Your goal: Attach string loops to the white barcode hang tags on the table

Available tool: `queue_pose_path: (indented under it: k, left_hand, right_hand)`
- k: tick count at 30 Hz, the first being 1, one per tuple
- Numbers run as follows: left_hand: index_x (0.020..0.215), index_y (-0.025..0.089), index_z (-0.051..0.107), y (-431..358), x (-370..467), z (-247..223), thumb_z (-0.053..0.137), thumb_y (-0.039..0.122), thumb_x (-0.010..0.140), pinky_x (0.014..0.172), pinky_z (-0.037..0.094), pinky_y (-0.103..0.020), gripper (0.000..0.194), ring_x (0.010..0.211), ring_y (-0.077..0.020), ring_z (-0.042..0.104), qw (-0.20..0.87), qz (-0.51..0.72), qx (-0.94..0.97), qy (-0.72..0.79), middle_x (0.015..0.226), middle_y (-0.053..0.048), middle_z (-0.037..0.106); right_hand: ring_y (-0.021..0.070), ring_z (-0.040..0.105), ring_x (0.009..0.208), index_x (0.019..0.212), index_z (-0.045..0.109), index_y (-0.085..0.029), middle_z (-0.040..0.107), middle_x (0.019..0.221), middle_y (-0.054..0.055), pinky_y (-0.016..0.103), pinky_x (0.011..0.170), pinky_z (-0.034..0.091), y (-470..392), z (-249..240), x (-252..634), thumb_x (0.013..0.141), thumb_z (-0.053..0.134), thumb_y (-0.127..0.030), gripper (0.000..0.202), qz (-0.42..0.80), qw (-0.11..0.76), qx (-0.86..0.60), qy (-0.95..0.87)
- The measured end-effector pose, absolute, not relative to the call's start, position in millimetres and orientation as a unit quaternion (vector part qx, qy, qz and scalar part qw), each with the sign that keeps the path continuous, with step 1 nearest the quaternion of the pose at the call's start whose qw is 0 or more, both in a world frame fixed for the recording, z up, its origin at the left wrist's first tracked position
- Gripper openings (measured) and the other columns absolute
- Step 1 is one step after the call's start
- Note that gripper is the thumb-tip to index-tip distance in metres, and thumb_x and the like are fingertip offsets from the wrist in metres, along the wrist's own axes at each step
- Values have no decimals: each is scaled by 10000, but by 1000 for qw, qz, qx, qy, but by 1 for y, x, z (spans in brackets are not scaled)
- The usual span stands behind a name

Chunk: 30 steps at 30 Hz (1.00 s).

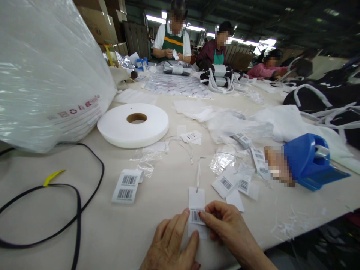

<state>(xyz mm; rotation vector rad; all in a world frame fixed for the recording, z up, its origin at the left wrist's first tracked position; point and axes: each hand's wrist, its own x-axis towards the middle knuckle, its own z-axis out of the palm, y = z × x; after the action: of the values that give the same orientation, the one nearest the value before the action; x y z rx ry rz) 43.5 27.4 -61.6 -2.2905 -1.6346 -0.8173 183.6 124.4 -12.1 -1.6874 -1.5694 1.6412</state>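
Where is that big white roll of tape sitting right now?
The white tape roll lies flat on the table, left of centre in the head view, beside the large clear plastic bag, beyond the barcode tags.

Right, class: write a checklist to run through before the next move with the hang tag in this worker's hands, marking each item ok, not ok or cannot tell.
1. Hang tag lies flat on the table: ok.
2. Left hand steadies the tag, fingertip on its left edge: ok.
3. Right hand pinches the barcode sticker at its right edge: ok.
4. Sticker square to the tag: cannot tell, fingers cover part of it.
5. Tag string lies free above the tag, not under the sticker: ok.
6. More loose barcode labels within reach to the right: ok.
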Motion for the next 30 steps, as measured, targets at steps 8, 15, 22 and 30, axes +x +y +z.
queue_pose_path:
  k: [8, 15, 22, 30]
  left_hand:
    - [1018, 199, 583, 28, 43, -63, 540, 352, 819, 840, 420, -391, 254, 1052, -268, 542, 114, -289, -780, -543, 1132, -177, 593]
    - [985, 193, 608, 31, 39, -65, 491, 346, 844, 840, 367, -388, 239, 1032, -259, 534, 128, -286, -798, -514, 1126, -152, 623]
    - [954, 207, 621, 35, 38, -64, 526, 398, 825, 825, 349, -375, 248, 991, -246, 537, 125, -282, -803, -510, 1095, -92, 660]
    - [953, 235, 615, 35, 41, -64, 583, 433, 776, 818, 340, -375, 267, 996, -245, 528, 100, -280, -792, -533, 1100, -85, 664]
  right_hand:
    - [70, 408, 353, 559, 531, -189, 461, 414, -68, 192, 353, 259, 123, -12, 182, 656, 584, -355, 199, 549, 165, -599, -560]
    - [92, 434, 389, 585, 537, -192, 486, 442, -51, 217, 400, 309, 122, -15, 183, 700, 545, -337, 185, 509, 144, -598, -603]
    - [138, 510, 469, 575, 534, -210, 543, 500, -21, 250, 468, 375, 122, -14, 180, 708, 537, -317, 171, 442, 119, -607, -649]
    - [189, 609, 573, 602, 554, -215, 643, 569, 15, 289, 568, 416, 123, -7, 181, 723, 552, -271, 133, 365, 84, -599, -708]
